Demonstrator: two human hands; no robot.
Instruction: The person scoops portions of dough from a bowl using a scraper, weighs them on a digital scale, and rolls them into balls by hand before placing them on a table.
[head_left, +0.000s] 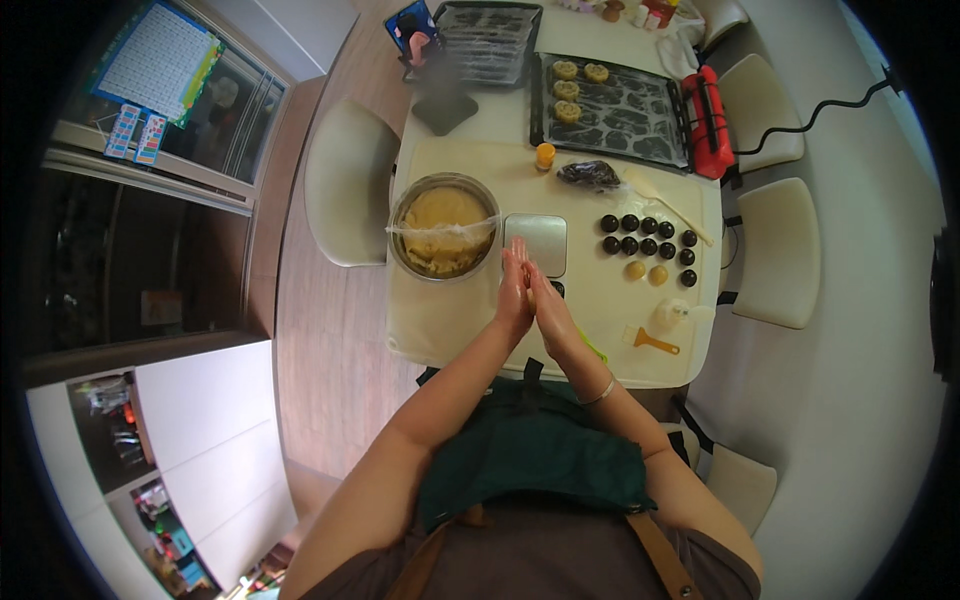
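My left hand (514, 289) and my right hand (549, 304) are pressed palm to palm over the near edge of a kitchen scale (535, 238). A bit of pale dough (532, 301) appears to show between the palms, mostly hidden by them. Left of the hands stands a round bowl (487, 264) of yellow dough (444, 214), with plastic wrap (450, 229) stretched across it. On the right, several dark filling balls (648, 246) sit in rows. Two pale yellow balls (646, 272) lie just nearer to me.
An orange-handled scraper (656, 343) and a clear container (673, 313) lie at right. Beyond are a dark bagged lump (589, 175), an orange-capped jar (545, 156), a rolling pin (671, 206) and a lined baking tray (622, 139) with several shaped pastries (567, 91). A phone (412, 30) stands on a holder.
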